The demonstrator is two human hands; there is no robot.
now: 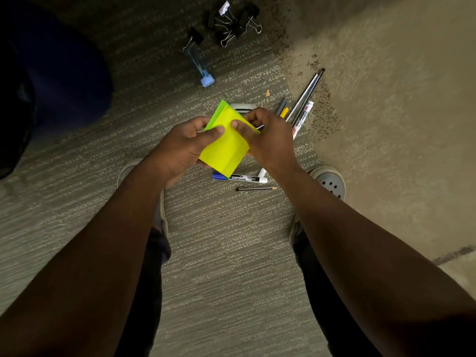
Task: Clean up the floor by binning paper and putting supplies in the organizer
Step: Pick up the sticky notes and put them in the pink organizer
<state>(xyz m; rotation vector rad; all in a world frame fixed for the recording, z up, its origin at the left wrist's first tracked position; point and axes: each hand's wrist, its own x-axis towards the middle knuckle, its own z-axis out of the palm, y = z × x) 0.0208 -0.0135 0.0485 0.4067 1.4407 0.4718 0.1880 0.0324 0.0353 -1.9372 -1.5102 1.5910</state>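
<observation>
A stack of yellow and green paper notes [228, 146] is held above the carpet between both hands. My left hand [180, 148] grips its left edge, thumb on top. My right hand [265, 140] pinches the upper right edge, thumb on the yellow sheet. On the floor under the hands lie a black-and-white marker with a blue cap [239, 178] and a thin pencil [256, 188]. To the right lie a white marker [302, 118], two long dark pencils [306, 94] and a grey-and-yellow pen [282, 108]. Several black binder clips [233, 21] are scattered at the top.
A clear blue object with a pale blue cap [203, 70] lies beside one clip. A white round item [242, 107] shows just behind the paper. My shoes [331, 181] stand on the grey carpet. A dark blue shape [59, 73] fills the upper left.
</observation>
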